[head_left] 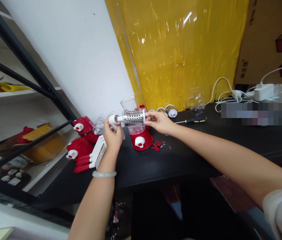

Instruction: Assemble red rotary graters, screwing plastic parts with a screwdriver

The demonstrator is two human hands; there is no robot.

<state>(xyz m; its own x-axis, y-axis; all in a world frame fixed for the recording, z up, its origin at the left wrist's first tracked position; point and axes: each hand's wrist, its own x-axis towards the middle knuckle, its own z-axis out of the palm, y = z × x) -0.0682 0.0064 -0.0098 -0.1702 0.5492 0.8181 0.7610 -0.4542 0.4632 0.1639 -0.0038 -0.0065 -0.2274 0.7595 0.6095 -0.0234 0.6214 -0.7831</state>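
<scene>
A red-based rotary grater (140,137) with a clear hopper stands on the black table (180,156). A metal grating drum (134,117) lies across it at hopper height. My left hand (112,133) is closed around the white crank handle (112,120) at the drum's left end. My right hand (157,121) pinches the drum's white right rim. A pale bangle sits on my left wrist.
More red grater bases (82,146) and white parts lie at the table's left end. Spare drums (170,110), a clear cup (195,100) and a screwdriver (193,120) lie behind. Small red pieces (157,145) sit beside the base. Chargers and cables (260,93) lie right; yellow sheet (180,50) behind.
</scene>
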